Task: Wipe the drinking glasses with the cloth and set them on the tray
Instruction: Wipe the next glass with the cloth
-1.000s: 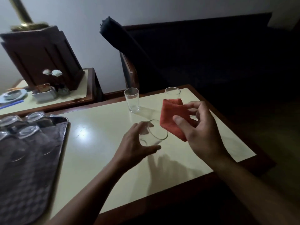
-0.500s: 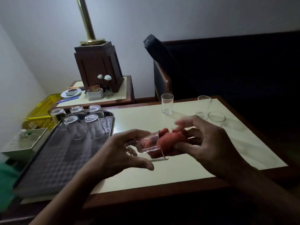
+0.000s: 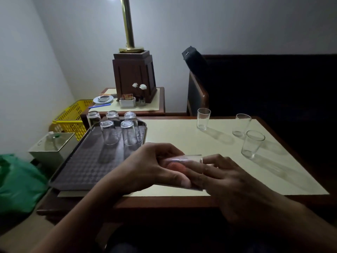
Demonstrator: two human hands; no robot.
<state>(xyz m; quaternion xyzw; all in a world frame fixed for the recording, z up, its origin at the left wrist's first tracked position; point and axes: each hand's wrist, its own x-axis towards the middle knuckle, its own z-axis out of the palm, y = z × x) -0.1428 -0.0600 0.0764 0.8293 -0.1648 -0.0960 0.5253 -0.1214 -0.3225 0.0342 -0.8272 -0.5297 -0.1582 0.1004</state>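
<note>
Dim room, cream tabletop (image 3: 173, 136): our left hand (image 3: 145, 167) clamps the clear glass (image 3: 189, 158), right hand (image 3: 228, 178) presses red cloth (image 3: 176, 167) inside, fingers (image 3: 211, 160) straight.

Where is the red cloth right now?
Head view, low centre: the cloth is stuffed inside the glass that the left hand grips sideways above the front edge of the table, just right of the tray.

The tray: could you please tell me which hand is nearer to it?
Left. The left hand, gripping the glass, is just beside the tray's right edge; the right hand is farther right, at the glass's mouth.
</note>
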